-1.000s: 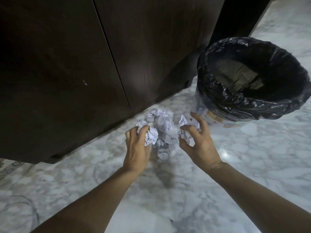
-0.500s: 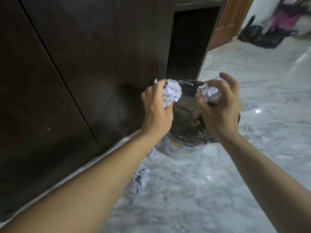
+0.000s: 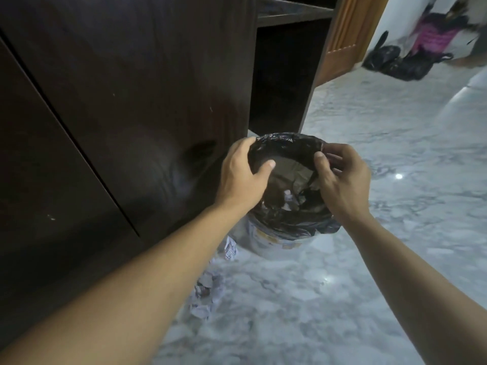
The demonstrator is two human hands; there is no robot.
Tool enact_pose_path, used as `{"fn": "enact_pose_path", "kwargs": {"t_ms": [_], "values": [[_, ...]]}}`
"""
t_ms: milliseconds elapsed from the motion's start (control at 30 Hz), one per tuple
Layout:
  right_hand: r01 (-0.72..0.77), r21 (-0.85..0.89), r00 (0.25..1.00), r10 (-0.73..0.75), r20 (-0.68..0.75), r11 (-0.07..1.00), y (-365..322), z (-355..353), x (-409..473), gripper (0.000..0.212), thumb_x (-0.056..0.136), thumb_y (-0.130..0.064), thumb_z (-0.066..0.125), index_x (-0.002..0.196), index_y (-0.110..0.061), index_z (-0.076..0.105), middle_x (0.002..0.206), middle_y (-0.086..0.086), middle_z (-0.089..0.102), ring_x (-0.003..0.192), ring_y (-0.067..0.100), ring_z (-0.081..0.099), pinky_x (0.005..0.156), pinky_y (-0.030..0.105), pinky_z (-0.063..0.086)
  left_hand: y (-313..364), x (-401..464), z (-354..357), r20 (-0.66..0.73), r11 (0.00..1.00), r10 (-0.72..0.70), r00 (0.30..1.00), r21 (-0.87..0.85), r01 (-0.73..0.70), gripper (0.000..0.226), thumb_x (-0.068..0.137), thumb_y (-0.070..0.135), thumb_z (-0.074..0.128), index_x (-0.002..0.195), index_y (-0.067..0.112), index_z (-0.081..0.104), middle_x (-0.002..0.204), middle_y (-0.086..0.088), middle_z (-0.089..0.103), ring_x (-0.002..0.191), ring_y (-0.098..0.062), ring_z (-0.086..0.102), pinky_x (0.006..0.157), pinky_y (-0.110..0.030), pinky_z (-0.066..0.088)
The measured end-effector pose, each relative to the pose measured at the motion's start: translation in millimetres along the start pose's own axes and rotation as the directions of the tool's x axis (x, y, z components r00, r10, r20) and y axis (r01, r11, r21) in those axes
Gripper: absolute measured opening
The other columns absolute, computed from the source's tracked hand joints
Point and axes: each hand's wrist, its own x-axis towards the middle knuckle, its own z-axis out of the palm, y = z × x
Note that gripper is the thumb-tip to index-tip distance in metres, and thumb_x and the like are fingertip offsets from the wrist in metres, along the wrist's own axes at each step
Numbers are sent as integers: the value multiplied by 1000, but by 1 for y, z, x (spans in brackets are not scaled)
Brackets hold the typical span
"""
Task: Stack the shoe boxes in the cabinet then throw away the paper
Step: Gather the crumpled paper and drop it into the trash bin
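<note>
A glossy grey-white marble floor [image 3: 342, 299] carries small bright spots of reflected light. An orange-brown wooden door [image 3: 345, 35] stands at the upper right. Beyond it, blurred black plastic bags [image 3: 395, 61] lie on the floor against a white wall [image 3: 390, 19].

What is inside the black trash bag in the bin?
Inside the bin's black bag sit a few crumpled white paper balls near the bottom and something flat and brownish against the far side. The left hand and right hand hide part of the opening.
</note>
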Motion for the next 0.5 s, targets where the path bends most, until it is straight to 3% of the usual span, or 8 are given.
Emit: {"fn": "enact_pose_path", "kwargs": {"t_ms": [200, 300, 433, 500], "values": [[274, 181, 957, -286, 48, 945, -36, 12, -71, 14, 91, -13, 63, 104, -6, 64, 97, 7, 66, 85, 12, 66, 73, 25, 53, -52, -56, -44, -189, 994, -87, 978, 47, 98, 42, 88, 22, 69, 126, 6, 58, 124, -7, 59, 118, -17, 53, 95, -12, 33], [351, 227, 901, -394, 180, 908, -32, 27, -114, 13, 89, -5, 64, 100, 0, 65, 93, 9, 65, 83, 17, 66, 72, 28, 54, -96, -108, -60, -193, 973, -171, 966, 121, 196, 49, 87, 26, 69, 127, 1, 55, 127, -14, 56, 122, -27, 49, 100, -11, 28], [244, 165, 863, -292, 412, 955, 3, 57, -152, 17, 87, -15, 67, 103, -10, 65, 97, -1, 64, 84, 8, 65, 69, 33, 55, -153, -173, -74, -188, 864, -318, 929, 346, 366, 71, 78, 51, 53, 128, 1, 52, 136, -23, 48, 127, -41, 43, 107, -50, 30], [196, 44, 825, -189, 532, 980, 25, 71, -161, 24, 87, -25, 69, 109, -16, 64, 105, -4, 63, 89, 8, 64, 73, 36, 55, -174, -193, -81, -177, 786, -354, 918, 476, 395, 75, 74, 57, 51, 128, 4, 50, 139, -26, 43, 129, -45, 40, 105, -59, 28]]}}
